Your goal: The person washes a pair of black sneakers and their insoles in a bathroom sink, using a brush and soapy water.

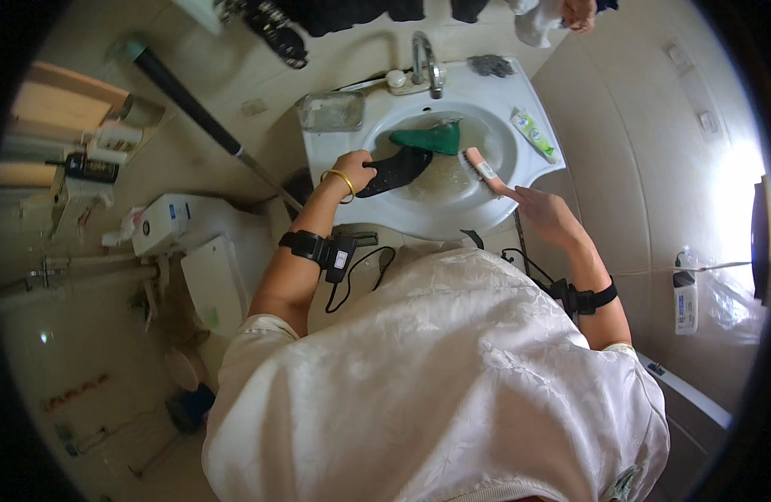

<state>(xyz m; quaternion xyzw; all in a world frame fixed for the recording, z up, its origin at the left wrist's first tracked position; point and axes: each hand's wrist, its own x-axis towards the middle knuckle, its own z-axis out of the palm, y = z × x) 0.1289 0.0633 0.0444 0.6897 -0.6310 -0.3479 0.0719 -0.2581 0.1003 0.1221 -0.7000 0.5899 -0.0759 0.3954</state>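
My left hand point(355, 172) grips one end of a long, flat, wet black piece point(398, 172), perhaps a sock or an insole. Its far end reaches over the water in the white washbasin point(416, 216) and touches or overlaps a green piece point(428, 138). That green piece looks like fabric and lies in the cloudy water towards the back of the bowl. In my right hand point(544, 210) is the handle of a pink scrub brush point(482, 168). The brush head is over the right part of the bowl, bristles facing down and left, apart from the black piece.
Behind the bowl rises a chrome faucet point(426, 63). A clear soap tray point(332, 112) sits on the left rim, a green-and-white tube point(533, 135) on the right and a grey scouring pad point(491, 65) behind. A dark-gripped pole point(187, 100) leans left, near a toilet point(216, 282).
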